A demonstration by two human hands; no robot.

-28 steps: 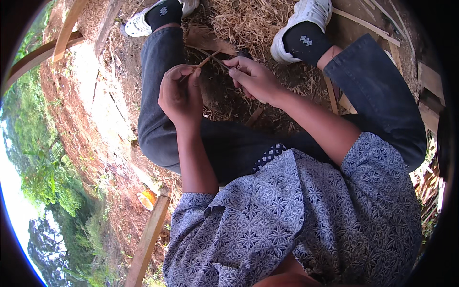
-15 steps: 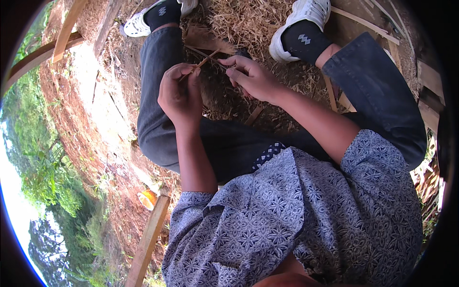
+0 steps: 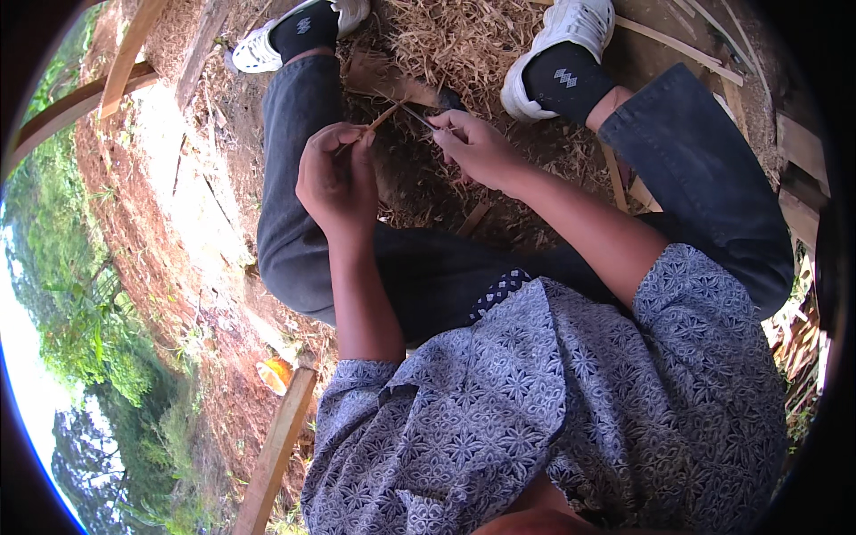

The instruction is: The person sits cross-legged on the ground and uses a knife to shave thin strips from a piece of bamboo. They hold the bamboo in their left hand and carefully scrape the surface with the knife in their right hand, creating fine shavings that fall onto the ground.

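A reddish earth slope (image 3: 147, 232) runs down the left side of the scene, with green foliage (image 3: 98, 330) along its outer edge. At the near side is the person's blue-and-white patterned shirt (image 3: 499, 383), and beyond it the dark jeans (image 3: 299, 201), legs bent and spread apart. A squared timber (image 3: 275, 450) slants up at near left; at far left a plank (image 3: 127, 58) crosses a curved beam (image 3: 134, 80). On the far side a heap of pale wood shavings (image 3: 450, 40) lies between two white shoes (image 3: 581, 25), worn over black socks (image 3: 562, 82). A flat wood offcut (image 3: 388, 82) rests on the ground just nearer than the heap, and thin wood strips (image 3: 678, 43) lie at far right.

Between the legs, the left hand (image 3: 339, 178) pinches a slender brown stick (image 3: 384, 118) between thumb and fingertips — its free end points far and right. The right hand (image 3: 481, 152), fingers curled in a narrow grip, holds a thin dark tool (image 3: 419, 118), perhaps a small knife blade, though it is too small to be sure. Stick and tool converge at their tips — whether they touch, I cannot tell.
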